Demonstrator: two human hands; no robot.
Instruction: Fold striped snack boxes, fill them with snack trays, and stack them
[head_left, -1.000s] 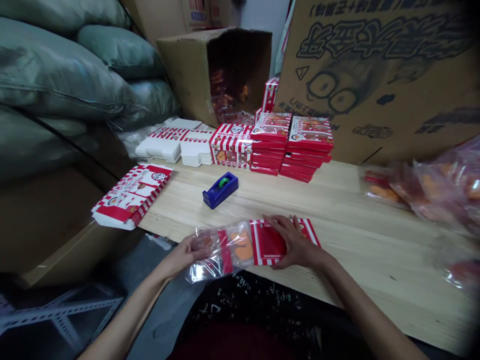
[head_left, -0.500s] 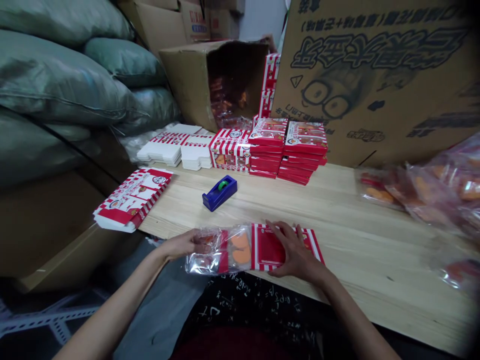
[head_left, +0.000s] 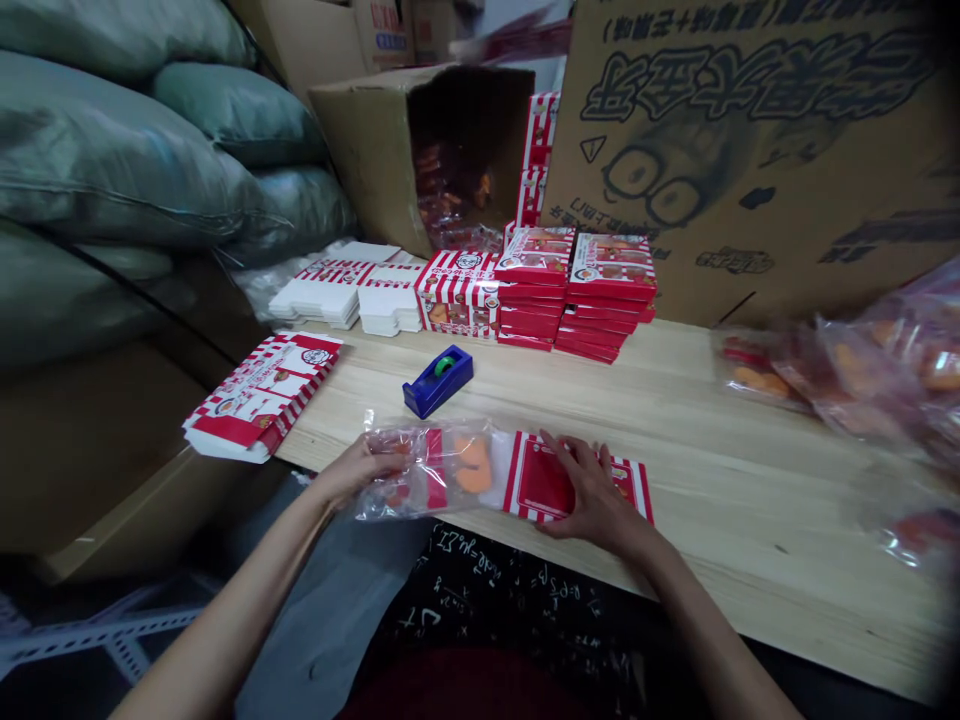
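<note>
A flat red-and-white striped box (head_left: 551, 485) lies at the near edge of the wooden table (head_left: 720, 480). My right hand (head_left: 589, 490) rests on it with fingers spread flat. My left hand (head_left: 360, 470) grips the left end of a clear plastic packet (head_left: 435, 468) with orange and red contents. The packet's right end sits at the open left end of the box.
A blue tape dispenser (head_left: 439, 380) stands behind the packet. Stacks of red boxes (head_left: 577, 300) and flat white blanks (head_left: 345, 295) line the back. Striped flat cartons (head_left: 262, 390) hang over the left edge. More clear packets (head_left: 847, 380) pile at right. Large cardboard cartons (head_left: 750, 150) stand behind.
The packet has shifted a little left and up with my left hand, showing more white between it and the box. My right hand stays on the box.
</note>
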